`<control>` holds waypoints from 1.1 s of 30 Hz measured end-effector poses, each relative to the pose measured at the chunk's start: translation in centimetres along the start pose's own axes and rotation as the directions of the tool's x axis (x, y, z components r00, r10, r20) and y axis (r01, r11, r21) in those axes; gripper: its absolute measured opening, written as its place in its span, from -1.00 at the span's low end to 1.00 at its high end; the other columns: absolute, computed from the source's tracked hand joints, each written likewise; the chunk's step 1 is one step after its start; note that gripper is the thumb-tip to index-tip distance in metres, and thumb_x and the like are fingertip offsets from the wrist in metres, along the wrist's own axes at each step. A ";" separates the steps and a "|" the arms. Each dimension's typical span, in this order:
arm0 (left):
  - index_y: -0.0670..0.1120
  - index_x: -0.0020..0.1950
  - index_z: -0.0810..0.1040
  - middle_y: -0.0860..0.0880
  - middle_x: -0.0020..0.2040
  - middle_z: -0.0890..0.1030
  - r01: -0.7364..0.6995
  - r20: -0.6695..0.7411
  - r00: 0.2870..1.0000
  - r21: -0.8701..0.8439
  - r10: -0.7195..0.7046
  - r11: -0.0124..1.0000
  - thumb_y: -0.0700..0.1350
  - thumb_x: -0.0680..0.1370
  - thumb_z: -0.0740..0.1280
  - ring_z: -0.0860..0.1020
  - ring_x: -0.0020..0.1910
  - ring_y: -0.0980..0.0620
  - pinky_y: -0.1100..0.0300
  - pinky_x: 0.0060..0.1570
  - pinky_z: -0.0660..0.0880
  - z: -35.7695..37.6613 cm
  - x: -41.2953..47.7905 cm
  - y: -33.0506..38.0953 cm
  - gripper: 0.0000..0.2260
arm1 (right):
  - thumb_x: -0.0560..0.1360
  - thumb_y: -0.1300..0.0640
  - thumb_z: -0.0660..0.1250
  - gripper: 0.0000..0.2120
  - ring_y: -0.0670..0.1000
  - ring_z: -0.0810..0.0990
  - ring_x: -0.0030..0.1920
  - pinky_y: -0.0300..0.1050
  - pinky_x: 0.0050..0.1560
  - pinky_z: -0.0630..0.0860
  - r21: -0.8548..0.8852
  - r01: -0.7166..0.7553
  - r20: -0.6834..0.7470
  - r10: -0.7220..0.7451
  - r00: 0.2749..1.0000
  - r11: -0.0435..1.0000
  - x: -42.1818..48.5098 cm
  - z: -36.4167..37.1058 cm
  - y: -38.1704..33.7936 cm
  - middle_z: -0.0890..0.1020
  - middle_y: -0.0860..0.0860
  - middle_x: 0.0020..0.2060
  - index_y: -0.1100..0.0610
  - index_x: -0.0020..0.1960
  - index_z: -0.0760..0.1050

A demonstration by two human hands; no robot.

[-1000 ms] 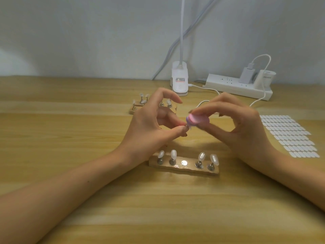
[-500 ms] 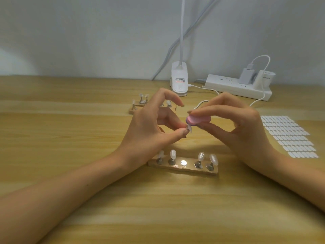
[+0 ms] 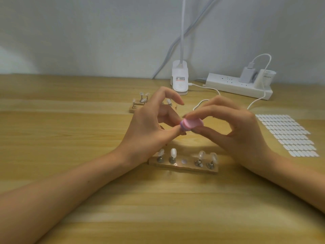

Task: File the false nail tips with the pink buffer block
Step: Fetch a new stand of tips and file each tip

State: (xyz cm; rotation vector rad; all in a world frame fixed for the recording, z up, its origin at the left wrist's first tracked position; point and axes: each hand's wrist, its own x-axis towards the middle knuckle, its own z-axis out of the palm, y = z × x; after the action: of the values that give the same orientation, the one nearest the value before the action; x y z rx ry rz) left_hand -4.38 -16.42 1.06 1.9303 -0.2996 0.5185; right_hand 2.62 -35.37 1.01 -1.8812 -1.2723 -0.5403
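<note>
My right hand [image 3: 233, 131] pinches the pink buffer block [image 3: 192, 124] between thumb and fingers, above the table's middle. My left hand [image 3: 151, 127] pinches a small false nail tip between thumb and middle finger; the tip is almost hidden behind the block's left end, which lies against it. Below both hands a wooden holder [image 3: 183, 165] carries several clear nail tips on metal stands, with one bare magnet spot in its middle. A second wooden holder [image 3: 135, 107] with more tips stands behind my left hand.
A sheet of white adhesive tabs [image 3: 288, 136] lies at the right. At the back stand a white clip lamp base [image 3: 179, 80] and a white power strip [image 3: 237, 86] with plugged chargers; a white cable [image 3: 202, 103] runs behind my hands.
The pink block has slid left over the nail tip in my left hand and now covers it. Both hands stay in about the same place.
</note>
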 end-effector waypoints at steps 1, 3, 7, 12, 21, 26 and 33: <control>-0.03 0.12 0.44 0.03 -0.25 0.71 0.001 0.003 1.000 0.002 -0.001 1.000 -0.19 0.47 0.55 0.71 -0.21 0.14 0.42 -0.36 0.43 0.0 0.0 0.0 -0.65 | 0.49 0.15 0.44 -0.81 -0.08 0.61 -0.08 -0.38 0.00 0.44 -0.003 -0.019 -0.006 0.019 1.000 1.000 0.0 -0.1 0.1 0.65 0.09 -0.10 0.18 0.08 0.66; -0.02 0.12 0.44 0.06 -0.25 0.71 0.000 0.003 1.000 0.002 0.000 1.000 -0.23 0.46 0.54 0.71 -0.21 0.14 0.43 -0.35 0.43 -0.1 -0.1 0.0 -0.63 | 0.48 0.16 0.44 -0.81 -0.10 0.60 -0.09 -0.43 0.00 0.41 -0.015 -0.053 -0.024 0.053 0.998 0.998 0.1 -0.3 0.3 0.64 0.10 -0.11 0.18 0.07 0.66; -0.02 0.12 0.45 0.06 -0.25 0.71 -0.015 0.016 1.000 0.007 0.015 1.000 -0.23 0.47 0.54 0.71 -0.20 0.15 0.41 -0.36 0.44 0.0 -0.1 -0.1 -0.64 | 0.48 0.11 0.43 -0.81 -0.12 0.60 -0.08 -0.42 -0.03 0.41 0.013 -0.091 -0.028 0.092 0.995 0.996 0.0 -0.4 0.4 0.65 0.07 -0.09 0.14 0.07 0.65; -0.04 0.11 0.44 0.01 -0.26 0.71 0.008 -0.002 1.000 -0.021 -0.008 1.000 -0.21 0.48 0.54 0.72 -0.22 0.12 0.38 -0.40 0.44 -0.1 0.1 -0.2 -0.66 | 0.49 0.15 0.44 -0.82 -0.10 0.60 -0.08 -0.38 -0.01 0.42 0.027 -0.021 -0.005 0.021 1.000 0.999 0.0 0.0 0.0 0.65 0.08 -0.09 0.18 0.06 0.65; -0.02 0.11 0.45 0.03 -0.23 0.72 0.021 0.016 1.000 -0.023 -0.021 1.000 -0.23 0.48 0.54 0.72 -0.20 0.11 0.33 -0.35 0.49 -0.1 0.1 -0.4 -0.65 | 0.51 0.04 0.40 -0.81 -0.13 0.62 -0.04 -0.36 -0.05 0.42 0.028 -0.115 -0.029 0.116 0.993 0.993 0.0 -0.3 0.5 0.66 -0.07 -0.05 0.11 0.06 0.65; -0.05 0.11 0.44 0.00 -0.25 0.71 0.014 0.010 1.000 -0.046 -0.014 0.999 -0.14 0.48 0.55 0.72 -0.22 0.09 0.34 -0.40 0.45 -0.1 0.2 -0.3 -0.66 | 0.50 0.14 0.43 -0.83 -0.07 0.59 -0.06 -0.36 0.00 0.42 0.027 -0.009 0.014 0.008 1.000 1.000 0.1 0.0 0.2 0.65 0.05 -0.09 0.20 0.05 0.65; -0.01 0.08 0.44 0.01 -0.26 0.71 0.007 0.012 1.000 -0.043 -0.007 0.999 -0.13 0.47 0.55 0.72 -0.22 0.10 0.42 -0.38 0.39 -0.1 0.2 -0.3 -0.67 | 0.49 0.15 0.44 -0.83 -0.05 0.61 -0.07 -0.33 0.01 0.46 0.005 0.023 0.005 -0.023 1.000 1.000 0.2 0.0 0.1 0.66 0.05 -0.10 0.20 0.04 0.66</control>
State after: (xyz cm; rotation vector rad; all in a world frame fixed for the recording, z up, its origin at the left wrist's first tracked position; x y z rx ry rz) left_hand -4.11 -16.26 0.96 1.8929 -0.3091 0.4929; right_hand 2.75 -35.28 1.08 -1.8666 -1.2983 -0.5443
